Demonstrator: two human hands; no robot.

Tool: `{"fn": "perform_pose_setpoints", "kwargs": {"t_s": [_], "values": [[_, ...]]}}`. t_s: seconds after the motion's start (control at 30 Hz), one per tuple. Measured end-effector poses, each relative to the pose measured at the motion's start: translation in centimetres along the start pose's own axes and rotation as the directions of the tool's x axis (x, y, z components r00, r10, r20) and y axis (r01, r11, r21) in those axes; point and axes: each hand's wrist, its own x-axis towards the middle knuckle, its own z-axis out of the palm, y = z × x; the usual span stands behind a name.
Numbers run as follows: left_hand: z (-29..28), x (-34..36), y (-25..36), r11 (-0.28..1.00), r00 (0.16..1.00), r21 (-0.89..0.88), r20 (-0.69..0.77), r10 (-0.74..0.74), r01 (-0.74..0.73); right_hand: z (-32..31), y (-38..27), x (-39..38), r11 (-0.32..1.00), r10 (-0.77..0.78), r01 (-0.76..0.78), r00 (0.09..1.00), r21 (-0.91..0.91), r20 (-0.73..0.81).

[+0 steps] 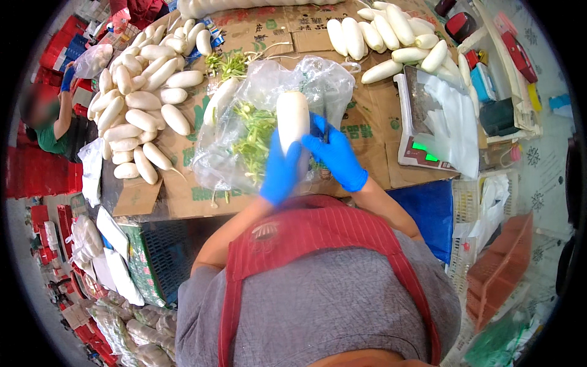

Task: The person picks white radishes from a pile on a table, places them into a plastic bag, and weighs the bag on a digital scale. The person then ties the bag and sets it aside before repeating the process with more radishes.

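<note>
While the left hand (282, 171), in a blue glove, closed around the lower part of a peeled-looking white daikon (293, 116), the right hand (337, 154), gloved alike, met its right side with bent fingers. A thin dark tool (325, 110) showed at the right fingers, but whether that hand gripped it, the daikon or both could not be told. The daikon stood out nearly lengthwise from the wearer, its broad blunt end pointing away, above a crumpled clear plastic bag (333, 79) on the cardboard-covered bench (370, 137).

Cut green stems (252, 134) lay on the bag to the left of the daikon, and a second white radish (221, 99) rested beside them at the bag's left edge. More leafy tops (229, 65) lay just past it. A large heap of daikons (143, 98) filled the left side of the bench; a smaller pile (391, 30) occupied the far right. Nearer on the right sat a flat box (405, 122) with white plastic bags (457, 116) draped over it. The wearer had on a red striped apron (318, 229). At the far left, a co-worker in a green top (56, 136) raised a blue-gloved hand (67, 79) to a filled clear bag (96, 61).
</note>
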Motion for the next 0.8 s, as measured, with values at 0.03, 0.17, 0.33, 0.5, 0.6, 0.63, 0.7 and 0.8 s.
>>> {"fn": "perform_pose_setpoints", "kwargs": {"t_s": [0.03,0.17,0.33,0.5,0.6,0.63,0.7,0.8], "values": [[-0.2,0.3,-0.7,0.999,0.999,-0.046,-0.052,0.015,-0.018,0.3,0.5,0.0,0.993,-0.105,0.107,0.994,-0.059,0.026],[-2.4,1.2,-3.7,0.995,0.996,-0.068,-0.047,-0.079,0.075,1.8,1.5,-1.0,0.989,-0.121,0.122,0.993,0.087,-0.012],[-4.7,1.9,-1.0,0.953,0.953,0.028,-0.062,-0.298,0.3,1.0,0.7,-1.6,0.943,0.069,-0.106,0.99,0.316,0.125],[-3.4,2.0,0.3,0.99,0.992,-0.132,-0.117,0.039,-0.055,0.4,0.7,-1.0,0.973,0.036,-0.067,0.989,0.219,0.141],[-1.6,2.9,-0.4,0.983,0.976,-0.078,-0.161,0.149,-0.163,1.4,0.9,-0.6,0.992,0.001,-0.016,0.992,0.125,0.123],[-1.2,3.0,-0.3,0.983,0.977,-0.116,-0.175,0.123,-0.144,1.7,0.8,-0.6,0.993,-0.009,-0.004,0.994,0.117,0.107],[-1.9,4.0,0.3,0.83,0.979,-0.54,-0.049,-0.199,0.142,1.8,0.0,-0.6,0.976,-0.069,0.038,0.988,0.216,0.139],[-2.0,4.4,2.4,0.655,0.966,-0.728,0.032,-0.258,0.199,2.7,0.1,-1.8,0.989,-0.129,0.118,0.983,0.091,0.132]]}}
